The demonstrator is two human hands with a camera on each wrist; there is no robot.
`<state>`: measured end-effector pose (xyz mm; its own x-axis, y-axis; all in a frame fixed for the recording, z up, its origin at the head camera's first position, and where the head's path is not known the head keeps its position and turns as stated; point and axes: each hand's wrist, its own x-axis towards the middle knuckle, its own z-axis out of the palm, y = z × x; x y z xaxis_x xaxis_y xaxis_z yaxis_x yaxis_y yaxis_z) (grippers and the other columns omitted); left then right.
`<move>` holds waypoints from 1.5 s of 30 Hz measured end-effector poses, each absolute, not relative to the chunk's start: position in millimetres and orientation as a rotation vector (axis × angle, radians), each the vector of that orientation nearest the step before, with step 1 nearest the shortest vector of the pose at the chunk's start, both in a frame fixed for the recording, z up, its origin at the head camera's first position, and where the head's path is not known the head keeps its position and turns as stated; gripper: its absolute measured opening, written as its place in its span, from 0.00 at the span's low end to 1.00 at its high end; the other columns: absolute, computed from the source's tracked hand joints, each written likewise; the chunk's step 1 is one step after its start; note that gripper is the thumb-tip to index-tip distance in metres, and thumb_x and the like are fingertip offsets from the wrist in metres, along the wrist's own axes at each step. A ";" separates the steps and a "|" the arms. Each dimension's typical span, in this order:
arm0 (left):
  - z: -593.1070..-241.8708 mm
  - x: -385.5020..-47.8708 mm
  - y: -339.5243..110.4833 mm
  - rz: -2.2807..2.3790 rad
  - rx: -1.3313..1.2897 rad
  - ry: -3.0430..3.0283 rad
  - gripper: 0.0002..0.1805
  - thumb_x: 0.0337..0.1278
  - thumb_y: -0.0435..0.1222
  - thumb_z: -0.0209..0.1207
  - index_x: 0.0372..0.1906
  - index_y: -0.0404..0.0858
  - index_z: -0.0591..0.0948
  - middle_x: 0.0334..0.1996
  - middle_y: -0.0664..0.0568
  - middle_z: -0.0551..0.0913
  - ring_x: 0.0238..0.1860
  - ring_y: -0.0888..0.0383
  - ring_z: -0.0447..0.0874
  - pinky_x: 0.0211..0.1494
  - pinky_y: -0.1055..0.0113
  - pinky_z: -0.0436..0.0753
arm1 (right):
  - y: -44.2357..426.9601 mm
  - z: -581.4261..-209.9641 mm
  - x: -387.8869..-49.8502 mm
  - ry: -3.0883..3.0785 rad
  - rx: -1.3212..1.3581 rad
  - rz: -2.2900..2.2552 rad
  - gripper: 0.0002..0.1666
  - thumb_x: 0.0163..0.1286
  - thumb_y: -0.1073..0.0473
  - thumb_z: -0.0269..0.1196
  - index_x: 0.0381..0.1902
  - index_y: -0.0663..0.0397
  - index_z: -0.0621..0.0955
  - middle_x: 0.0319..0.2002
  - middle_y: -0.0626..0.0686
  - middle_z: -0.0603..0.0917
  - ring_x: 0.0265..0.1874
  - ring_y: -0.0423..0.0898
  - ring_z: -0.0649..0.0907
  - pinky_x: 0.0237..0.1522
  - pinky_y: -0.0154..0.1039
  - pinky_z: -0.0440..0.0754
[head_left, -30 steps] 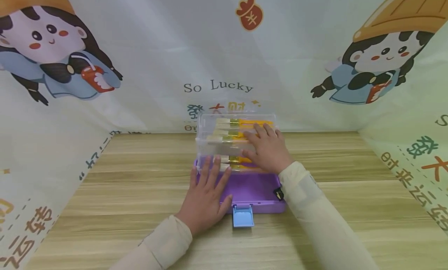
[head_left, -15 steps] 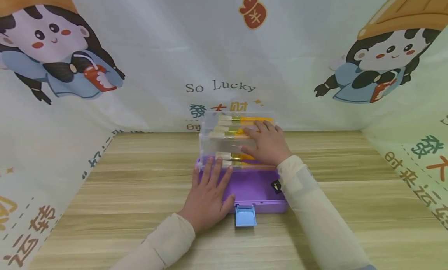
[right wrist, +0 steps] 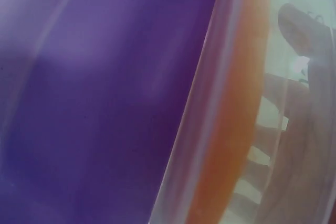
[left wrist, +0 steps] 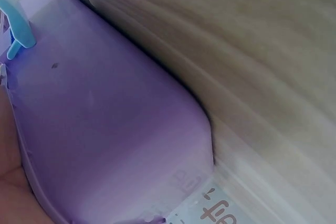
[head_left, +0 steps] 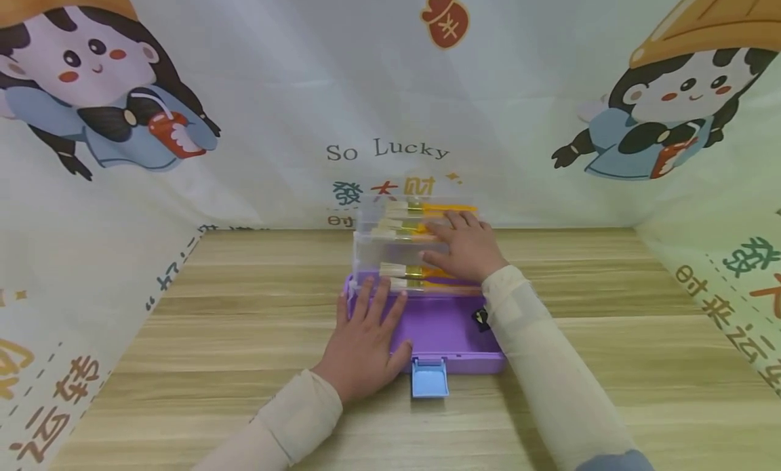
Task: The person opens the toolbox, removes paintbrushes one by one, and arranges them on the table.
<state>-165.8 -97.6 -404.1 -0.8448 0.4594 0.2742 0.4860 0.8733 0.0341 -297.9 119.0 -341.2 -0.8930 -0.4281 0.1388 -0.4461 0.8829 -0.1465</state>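
Note:
A purple case (head_left: 448, 325) lies on the table with its blue latch (head_left: 430, 379) hanging down at the front. Behind its hollow stands a clear plastic compartment (head_left: 366, 254), tilted up, with several paintbrushes (head_left: 405, 271) lying crosswise in two groups. They have pale bristles, gold ferrules and orange handles. My left hand (head_left: 366, 356) rests on the left side of the case with fingers spread. My right hand (head_left: 470, 251) lies over the handles at the compartment's right, fingers extended. The right wrist view shows the fingers (right wrist: 294, 140) through clear plastic beside an orange handle.
A small black tag (head_left: 481, 318) sits inside the case near its right wall. The wood-grain table (head_left: 244, 322) is bounded by a printed cloth backdrop (head_left: 274, 118) at the back and on both sides.
The whole view has shifted slightly. The clear compartment has moved a little back and up relative to the case, with the right hand on it. The left hand stays on the case.

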 end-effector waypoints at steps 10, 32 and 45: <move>-405.1 -171.1 -97.9 -0.073 -0.729 -2.744 0.43 0.67 0.60 0.42 0.76 0.33 0.60 0.75 0.36 0.56 0.75 0.36 0.48 0.71 0.33 0.48 | 119.5 -350.6 -303.2 -2.912 0.704 0.299 0.44 0.69 0.31 0.54 0.77 0.42 0.63 0.76 0.62 0.58 0.74 0.65 0.55 0.68 0.67 0.54; -404.7 -173.2 -89.4 -0.136 -0.694 -2.845 0.47 0.65 0.63 0.42 0.78 0.35 0.55 0.78 0.40 0.50 0.78 0.39 0.37 0.68 0.29 0.51 | 120.2 -350.9 -270.5 -2.493 0.956 0.765 0.14 0.67 0.56 0.67 0.46 0.60 0.84 0.47 0.58 0.85 0.47 0.55 0.83 0.52 0.51 0.79; -404.9 -171.4 -94.2 -0.110 -0.688 -2.841 0.47 0.65 0.63 0.41 0.78 0.36 0.55 0.78 0.40 0.49 0.78 0.40 0.38 0.68 0.30 0.52 | 110.4 -366.7 -278.2 -2.674 1.010 0.736 0.16 0.68 0.56 0.66 0.49 0.59 0.84 0.49 0.57 0.86 0.53 0.54 0.83 0.58 0.49 0.77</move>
